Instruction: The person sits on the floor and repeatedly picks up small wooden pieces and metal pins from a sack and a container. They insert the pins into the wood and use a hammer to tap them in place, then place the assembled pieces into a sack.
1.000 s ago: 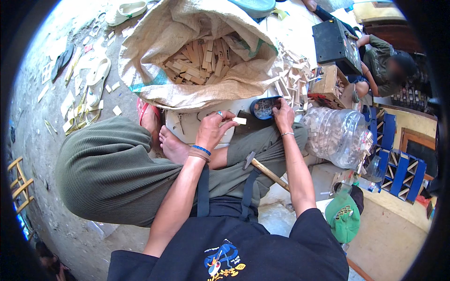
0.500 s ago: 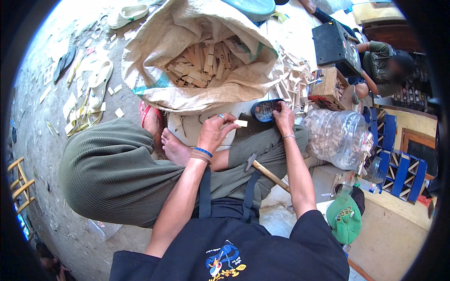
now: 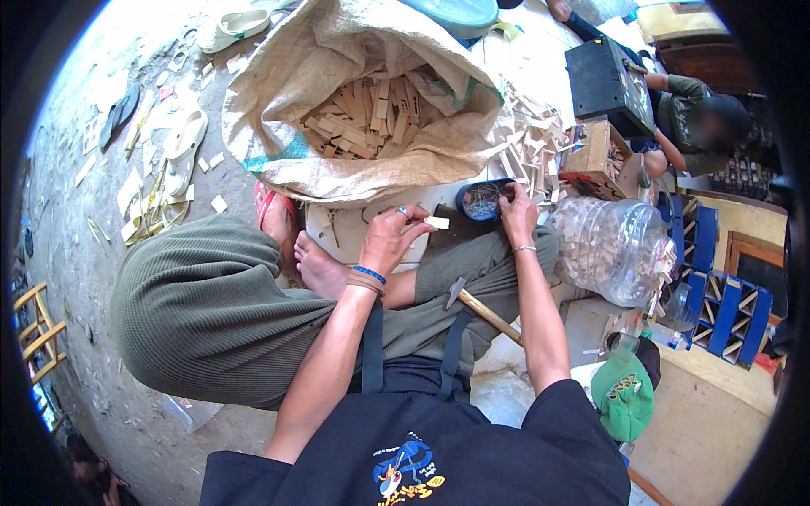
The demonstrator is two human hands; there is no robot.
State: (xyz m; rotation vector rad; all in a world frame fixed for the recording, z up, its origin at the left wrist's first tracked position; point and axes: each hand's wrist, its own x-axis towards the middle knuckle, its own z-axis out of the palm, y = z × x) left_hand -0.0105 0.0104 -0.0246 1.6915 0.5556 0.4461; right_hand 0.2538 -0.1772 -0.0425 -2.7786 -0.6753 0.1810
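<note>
Sits with legs (image 3: 211, 312) folded, left forearm (image 3: 331, 363) and right forearm (image 3: 542, 312) extended forward, pinches between thumb (image 3: 418, 229) and forefinger (image 3: 417, 212) of the left hand (image 3: 391, 239), turned inward to the right, and holds the right hand (image 3: 518, 211) half curled, slightly farther out.

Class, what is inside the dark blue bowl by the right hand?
Thin, nail-like pieces lie inside the dark blue bowl. The right hand hides part of its right edge; anything beneath the top pieces is covered.

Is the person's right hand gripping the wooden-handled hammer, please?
No, the hammer lies on the green trousers, while the right hand is at the blue bowl.
</note>
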